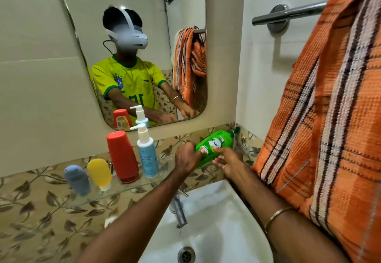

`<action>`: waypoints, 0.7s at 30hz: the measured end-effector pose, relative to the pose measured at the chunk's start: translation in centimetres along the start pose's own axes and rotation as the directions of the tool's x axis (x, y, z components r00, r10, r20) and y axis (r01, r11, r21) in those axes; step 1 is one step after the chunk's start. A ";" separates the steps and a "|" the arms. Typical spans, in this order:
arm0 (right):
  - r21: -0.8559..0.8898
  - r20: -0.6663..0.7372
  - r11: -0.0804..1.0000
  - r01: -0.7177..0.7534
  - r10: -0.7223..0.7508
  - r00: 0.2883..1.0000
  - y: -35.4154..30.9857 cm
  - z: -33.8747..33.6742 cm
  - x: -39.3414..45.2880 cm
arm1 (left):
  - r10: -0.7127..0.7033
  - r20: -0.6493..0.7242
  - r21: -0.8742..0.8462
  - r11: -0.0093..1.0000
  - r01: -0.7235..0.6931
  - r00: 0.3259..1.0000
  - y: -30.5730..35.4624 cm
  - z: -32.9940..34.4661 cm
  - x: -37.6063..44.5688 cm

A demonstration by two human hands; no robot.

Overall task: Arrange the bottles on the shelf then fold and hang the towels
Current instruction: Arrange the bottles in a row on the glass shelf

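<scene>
A green bottle (215, 145) leans tilted over the right end of the glass shelf (115, 192), its dark green cap up near the corner. My left hand (186, 158) grips its lower left side and my right hand (227, 160) holds its lower right side. To the left on the shelf stand a blue pump bottle (147, 155), a red bottle (122, 157), a small yellow bottle (100, 173) and a small grey-blue bottle (76, 179). An orange striped towel (334, 122) hangs bunched over the steel towel bar (288, 13) at the right.
A white sink (218, 227) with a metal tap (178, 209) lies below the shelf. A mirror (132, 46) on the wall shows a person's reflection and the towel. Leaf-patterned tiles run behind the shelf.
</scene>
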State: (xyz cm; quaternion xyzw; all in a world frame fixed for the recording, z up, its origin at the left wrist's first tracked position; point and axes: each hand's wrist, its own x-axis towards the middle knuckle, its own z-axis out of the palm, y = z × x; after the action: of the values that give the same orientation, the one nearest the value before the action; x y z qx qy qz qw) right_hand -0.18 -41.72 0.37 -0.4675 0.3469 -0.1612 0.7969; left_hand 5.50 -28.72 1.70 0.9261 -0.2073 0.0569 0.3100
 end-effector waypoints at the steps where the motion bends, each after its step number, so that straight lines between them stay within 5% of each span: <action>1: 0.016 0.013 1.000 -0.001 0.000 1.000 -0.1 0.3 -0.1 | 0.011 -0.032 -0.010 1.000 -0.011 0.999 0.0 0.2 -0.3; 11: -0.090 0.183 0.953 0.288 -0.268 0.946 -0.6 3.5 -1.4 | -0.091 -0.297 -0.311 0.951 -0.006 0.950 -1.9 0.1 -3.5; 21: -0.355 0.435 0.668 0.654 -0.501 0.748 0.2 6.1 -3.0 | -0.257 -0.384 -0.407 0.909 0.087 0.887 -3.0 1.1 -6.1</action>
State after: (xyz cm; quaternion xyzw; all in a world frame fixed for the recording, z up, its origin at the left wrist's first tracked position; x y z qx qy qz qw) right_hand 1.94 -36.01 3.32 -0.7570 0.0817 -0.2421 0.6013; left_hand 1.16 -25.13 -2.26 0.8281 -0.0564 0.1901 0.5243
